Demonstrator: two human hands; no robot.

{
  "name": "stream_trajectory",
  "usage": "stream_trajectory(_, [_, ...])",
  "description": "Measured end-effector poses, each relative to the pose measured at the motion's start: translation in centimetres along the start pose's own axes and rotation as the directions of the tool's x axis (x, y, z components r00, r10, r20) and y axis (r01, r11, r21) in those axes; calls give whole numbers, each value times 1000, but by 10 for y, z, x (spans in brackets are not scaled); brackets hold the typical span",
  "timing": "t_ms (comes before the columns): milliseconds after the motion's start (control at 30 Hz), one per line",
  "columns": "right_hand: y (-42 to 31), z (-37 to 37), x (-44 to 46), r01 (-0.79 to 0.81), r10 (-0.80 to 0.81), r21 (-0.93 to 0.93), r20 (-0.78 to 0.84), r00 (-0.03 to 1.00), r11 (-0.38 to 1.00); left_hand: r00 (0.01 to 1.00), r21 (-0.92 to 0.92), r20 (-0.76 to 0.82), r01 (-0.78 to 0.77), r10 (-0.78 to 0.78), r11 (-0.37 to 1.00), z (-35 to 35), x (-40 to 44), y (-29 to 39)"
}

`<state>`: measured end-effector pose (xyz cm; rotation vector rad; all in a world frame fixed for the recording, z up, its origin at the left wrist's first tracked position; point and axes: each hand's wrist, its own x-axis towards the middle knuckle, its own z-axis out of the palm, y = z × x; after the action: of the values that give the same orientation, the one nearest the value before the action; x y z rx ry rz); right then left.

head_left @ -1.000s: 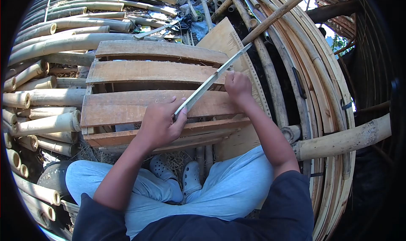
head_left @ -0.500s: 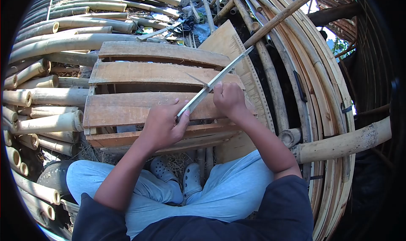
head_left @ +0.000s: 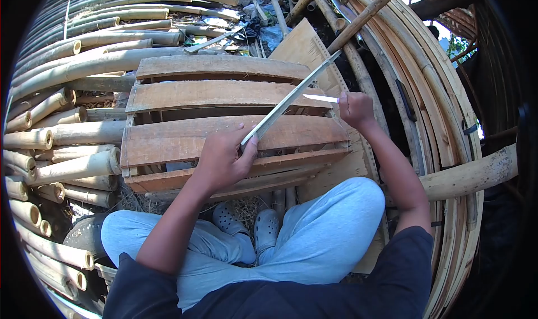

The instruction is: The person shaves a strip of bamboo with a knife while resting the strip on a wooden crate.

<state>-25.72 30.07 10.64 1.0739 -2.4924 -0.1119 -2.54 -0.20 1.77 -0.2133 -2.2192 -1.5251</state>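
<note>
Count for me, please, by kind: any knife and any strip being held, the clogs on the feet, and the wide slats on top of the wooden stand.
Knife: 1
Held strip: 1
Clogs: 2
Wide top slats: 3
Total: 7

A slatted crate (head_left: 224, 95) stood before the person's knees (head_left: 358, 204), bamboo poles (head_left: 87, 133) to its left, planks (head_left: 440, 128) to its right; above it, a strip (head_left: 287, 101) slanted left of a knife (head_left: 321, 98).

Left hand (head_left: 223, 156): gripping strip (head_left: 288, 100) near lower end
Right hand (head_left: 357, 110): holding knife (head_left: 319, 98) near strip
Crate (head_left: 235, 137): slatted, below strip
Bamboo poles (head_left: 89, 133): piled beside crate
</note>
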Motion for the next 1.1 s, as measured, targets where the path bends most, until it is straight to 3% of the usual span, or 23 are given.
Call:
stream_trajectory(67, [13, -6, -13, 98, -113, -87, -188, 976, 991, 999, -15, -7, -32, 32, 999, 0, 0, 1])
stream_trajectory(133, [24, 7, -26, 72, -100, -128, -223, 970, 989, 1000, -5, 6, 13, -13, 1000, -3, 2, 6])
stream_trajectory(200, [17, 18, -31, 125, -202, -231, -348, 916, 965, 1000, -13, -6, 17, -17, 1000, -3, 3, 9])
stream_trajectory(267, [14, 35, -29, 94, -173, -209, -401, 900, 973, 999, -18, -5, 33, -33, 999, -2, 1, 9])
stream_trajectory(367, [36, 49, -25, -76, -50, -260, -446, 894, 963, 1000, -2, -3, 27, -27, 1000, -4, 1, 7])
stream_trajectory(400, [41, 44, -21, -198, 77, -214, -472, 878, 956, 998, -7, 17, 58, -58, 998, -4, 2, 8])
stream_trajectory(567, [77, 28, 12, -459, 204, -279, -624, 755, 844, 995, -26, 9, 98, -98, 995, -1, 4, 8])
stream_trajectory(633, [75, 32, 31, -454, 214, -250, -627, 749, 855, 1000, -2, 7, 23, -23, 1000, -1, 4, 6])
stream_trajectory(833, [36, 50, 45, -355, 200, -171, -573, 795, 919, 998, 21, 19, 57, -57, 998, 1, 3, 5])
stream_trajectory(1100, [-2, 46, 63, -358, 236, -143, -525, 818, 923, 995, -17, 39, 95, -94, 995, 0, 4, 9])
